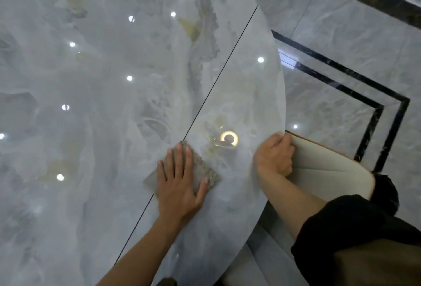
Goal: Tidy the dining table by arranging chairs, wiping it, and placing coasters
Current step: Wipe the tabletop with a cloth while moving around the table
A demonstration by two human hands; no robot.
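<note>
The cloth (pixel 203 167) is mostly hidden under the left hand (pixel 180 185), and only its nubby grey-beige corners show. It lies on the table (pixel 102 103) near the rim, beside the dark seam (pixel 216 80). That hand is spread flat, pressing it. The right hand (pixel 273 156) curls at the table's rim. Whether it grips the rim or the 1 cream chair (pixel 323 167) is unclear.
</note>
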